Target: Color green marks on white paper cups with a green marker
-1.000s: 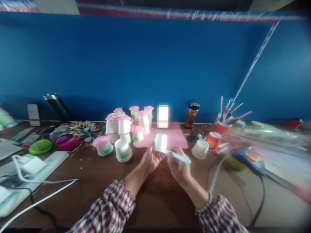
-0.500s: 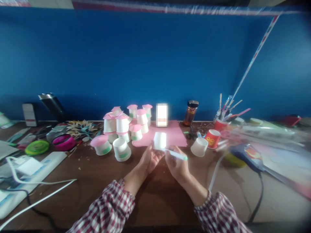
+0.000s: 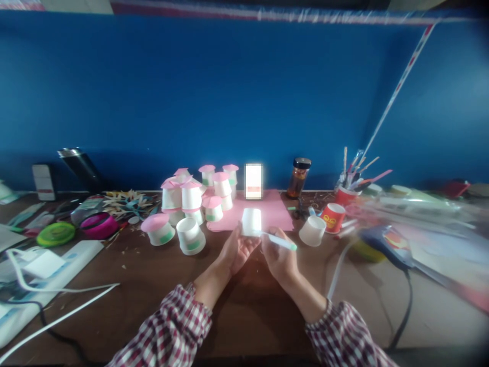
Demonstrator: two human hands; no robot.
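My left hand (image 3: 237,251) is closed around a white paper cup (image 3: 251,222), held upside down above the table. In my right hand (image 3: 280,259) is a pale marker (image 3: 280,241) with a light green end; its tip reaches the cup's lower rim. Behind the cup lies pink paper (image 3: 271,211). To the left stand several white cups with pink paper tops (image 3: 191,196) and green patches. A white cup without a top (image 3: 188,234) sits in front of them. Another plain white cup (image 3: 313,231) stands to the right of my hands.
A bright phone screen (image 3: 253,181) and a dark-lidded jar (image 3: 300,178) stand at the back. Rightward are a red cup (image 3: 334,217), a red cup of sticks (image 3: 347,195) and a glue gun (image 3: 387,244). A power strip (image 3: 76,262) with white cables lies left.
The marker has shifted very slightly right in my right hand. The left hand and the cup are nearly still, and the camera view has moved a little.
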